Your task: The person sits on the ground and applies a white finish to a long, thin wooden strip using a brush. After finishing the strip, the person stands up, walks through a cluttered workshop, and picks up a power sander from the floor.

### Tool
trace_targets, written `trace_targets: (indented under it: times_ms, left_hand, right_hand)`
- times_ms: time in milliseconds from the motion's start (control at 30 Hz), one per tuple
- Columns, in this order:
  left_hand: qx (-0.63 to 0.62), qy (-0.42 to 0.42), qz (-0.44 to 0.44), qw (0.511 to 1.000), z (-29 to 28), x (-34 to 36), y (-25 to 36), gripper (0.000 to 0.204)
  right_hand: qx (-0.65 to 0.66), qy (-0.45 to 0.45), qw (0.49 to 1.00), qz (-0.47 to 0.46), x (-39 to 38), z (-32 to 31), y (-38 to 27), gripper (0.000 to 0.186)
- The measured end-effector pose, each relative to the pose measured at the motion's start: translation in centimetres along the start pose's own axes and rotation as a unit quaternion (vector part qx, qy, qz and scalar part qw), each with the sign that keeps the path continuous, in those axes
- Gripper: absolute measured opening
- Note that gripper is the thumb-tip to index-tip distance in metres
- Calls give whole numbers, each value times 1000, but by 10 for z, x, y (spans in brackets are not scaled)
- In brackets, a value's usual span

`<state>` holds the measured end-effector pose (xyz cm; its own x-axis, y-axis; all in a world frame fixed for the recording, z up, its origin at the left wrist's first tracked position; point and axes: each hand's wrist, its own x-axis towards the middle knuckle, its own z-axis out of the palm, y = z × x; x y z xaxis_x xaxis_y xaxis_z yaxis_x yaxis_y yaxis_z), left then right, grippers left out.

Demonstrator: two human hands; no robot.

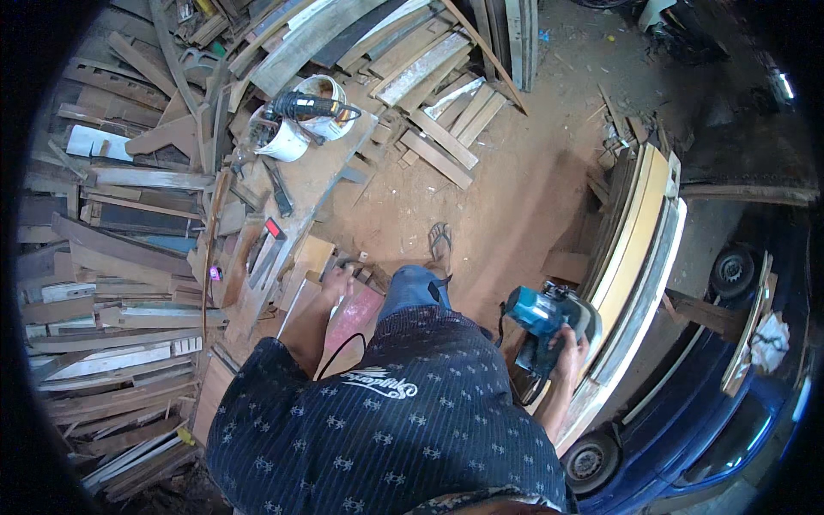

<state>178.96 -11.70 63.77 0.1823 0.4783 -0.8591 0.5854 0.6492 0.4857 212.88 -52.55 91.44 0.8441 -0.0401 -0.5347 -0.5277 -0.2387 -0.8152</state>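
At my right side, my right hand (567,350) is closed round the handle of a teal and black circular saw (534,306). The saw sits against the near edge of a stack of long boards (639,227); its blade is hidden. To the left, my left hand (338,281) reaches down beside a worn red panel (354,316) and a small dark object at the bench edge. Its fingers are too small and blurred to show whether they grip anything. A black cord (336,354) loops across the red panel.
A wooden bench (330,176) on the left bears white buckets (287,144) and a corded power tool (305,106). Heaps of offcut boards (129,257) fill the left side. Short planks (442,146) lie on the dusty floor ahead. A blue car (678,433) stands at right.
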Motion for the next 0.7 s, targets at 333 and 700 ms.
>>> trace_targets:
  times_ms: [333,700]
  left_hand:
    - [54,-12,89,994,104,51,279,50]
    - [-12,-2,73,997,188,92,291,52]
  right_hand:
    - [59,55,995,-60,103,32,-131,16]
    - [42,-71,995,-56,320,75,-183,19]
